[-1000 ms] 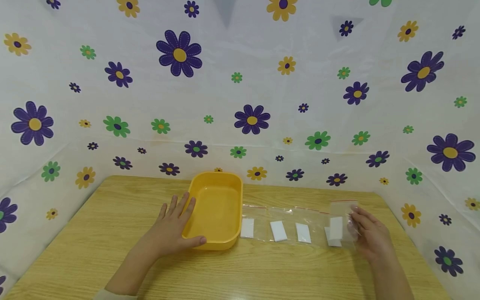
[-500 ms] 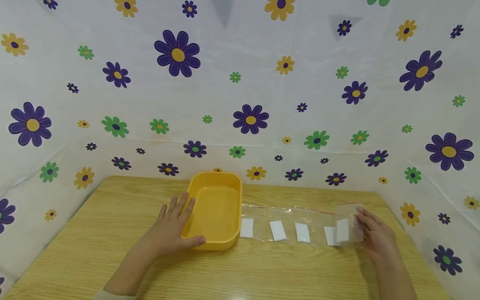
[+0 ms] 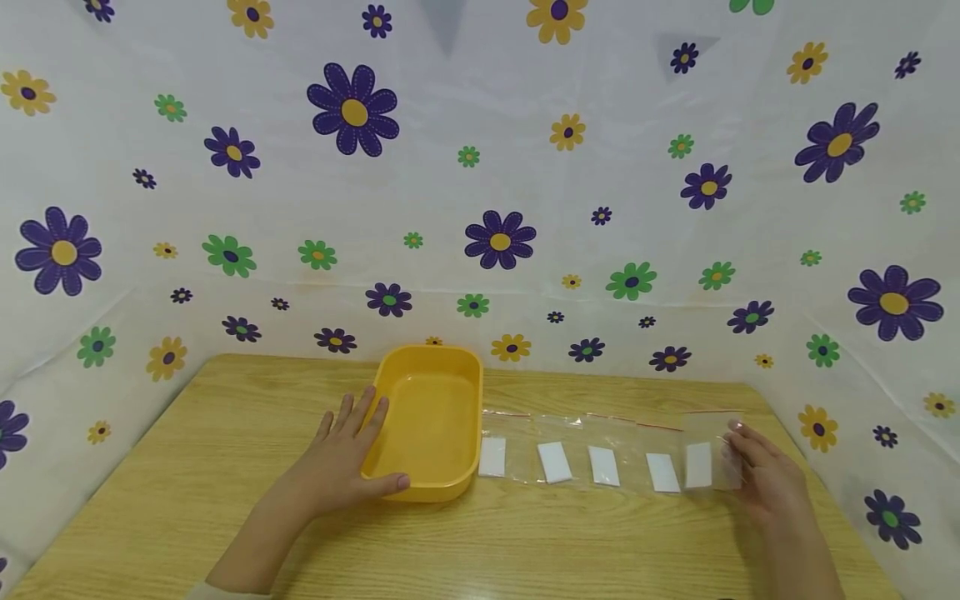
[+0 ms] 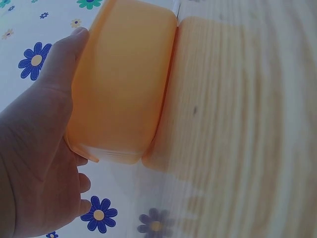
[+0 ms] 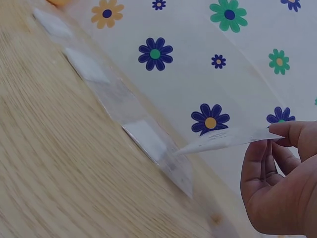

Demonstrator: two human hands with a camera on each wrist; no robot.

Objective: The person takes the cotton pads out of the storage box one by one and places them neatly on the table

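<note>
My right hand (image 3: 771,477) pinches the right edge of a clear zip bag (image 3: 698,465) between thumb and fingers. A white rectangular piece shows inside it. In the right wrist view this held bag (image 5: 218,140) is tilted, its far end low over the last bag of a row. Several similar zip bags (image 3: 555,461) lie side by side on the table, each with a white piece in it. My left hand (image 3: 337,467) rests with spread, straight fingers on the left rim of a yellow plastic tub (image 3: 427,417); its thumb lies along the near rim.
The tub stands on a wood-grain table (image 3: 525,550), at the left end of the bag row. A white sheet with printed flowers (image 3: 420,183) rises behind the table and along both sides.
My right hand has moved to the right with the held bag, which overlapped the last bag of the row and now appears beside it. The left hand and tub have stayed put.
</note>
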